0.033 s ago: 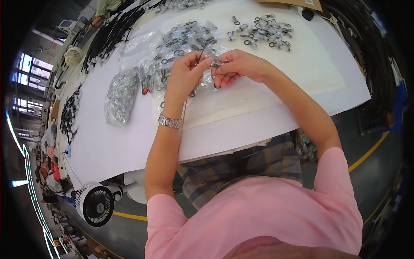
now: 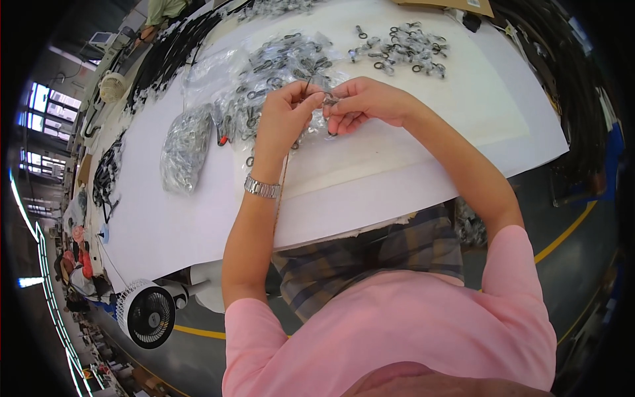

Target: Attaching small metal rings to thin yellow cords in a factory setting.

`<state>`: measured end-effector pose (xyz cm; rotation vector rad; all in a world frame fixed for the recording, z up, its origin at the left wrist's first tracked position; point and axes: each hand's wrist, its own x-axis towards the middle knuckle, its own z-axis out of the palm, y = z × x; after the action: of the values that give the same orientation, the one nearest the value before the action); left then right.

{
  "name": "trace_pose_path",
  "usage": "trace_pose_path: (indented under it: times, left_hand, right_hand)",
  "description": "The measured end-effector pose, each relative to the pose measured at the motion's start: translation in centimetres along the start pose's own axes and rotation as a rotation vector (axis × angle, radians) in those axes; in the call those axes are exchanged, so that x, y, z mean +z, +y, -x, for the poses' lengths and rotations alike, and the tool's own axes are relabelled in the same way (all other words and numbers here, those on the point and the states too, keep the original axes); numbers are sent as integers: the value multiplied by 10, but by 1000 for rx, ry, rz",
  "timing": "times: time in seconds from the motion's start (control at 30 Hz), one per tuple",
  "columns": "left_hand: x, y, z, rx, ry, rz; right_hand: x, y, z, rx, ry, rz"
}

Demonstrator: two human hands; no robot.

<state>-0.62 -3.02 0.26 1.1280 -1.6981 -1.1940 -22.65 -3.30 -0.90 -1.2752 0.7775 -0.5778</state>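
Note:
My left hand [image 2: 289,109] pinches with thumb and forefinger over the table; a thin dark strand rises from its fingertips. Close beside it, my right hand [image 2: 362,104] has thumb and forefinger closed on a small metal hook [image 2: 329,100], the other fingers curled below. The two hands' fingertips nearly meet at this piece, and their exact contact is partly hidden. Under and beyond the hands lies a pile of dark metal hooks [image 2: 284,63] in clear plastic. A brown cord [image 2: 282,182] hangs along my left forearm.
A filled clear plastic bag [image 2: 186,151] lies left of my hands, near a small red-and-black tool [image 2: 223,134]. More wrapped hooks [image 2: 413,46] are scattered at the far right. Black straps [image 2: 162,63] line the far left, and a fan [image 2: 151,314] stands at the near left corner.
My fingertips have shifted very slightly, and more of the small metal hook shows between them. Everything else looks the same.

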Motion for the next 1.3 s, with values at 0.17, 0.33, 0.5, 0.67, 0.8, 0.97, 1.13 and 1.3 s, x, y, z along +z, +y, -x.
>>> trace_pose_path:
  times: [0.17, 0.33, 0.5, 0.67, 0.8, 0.97, 1.13, 1.3]
  left_hand:
    - [11, 2, 4, 252, 129, -389]
    - [11, 1, 4, 325, 145, -555]
    - [9, 3, 0, 41, 170, -71]
    - [24, -3, 4, -61, -5, 262]
    - [17, -10, 1, -138, -145, 475]
    - [17, -10, 1, -204, -207, 496]
    - [16, -6, 3, -195, -229, 496]
    - [10, -6, 2, -114, -141, 379]
  right_hand:
    - [-2, 2, -2, 52, -36, -55]
    - [-2, 7, -6, 74, -82, -54]
    - [-3, 8, -11, -242, 255, -402]
    - [11, 22, -21, -206, 174, -488]
    - [8, 16, -15, -218, 77, -493]
    - [17, 4, -9, -268, 167, -469]
    - [12, 10, -9, -291, 159, -451]
    - [10, 15, -8, -194, 347, -346]
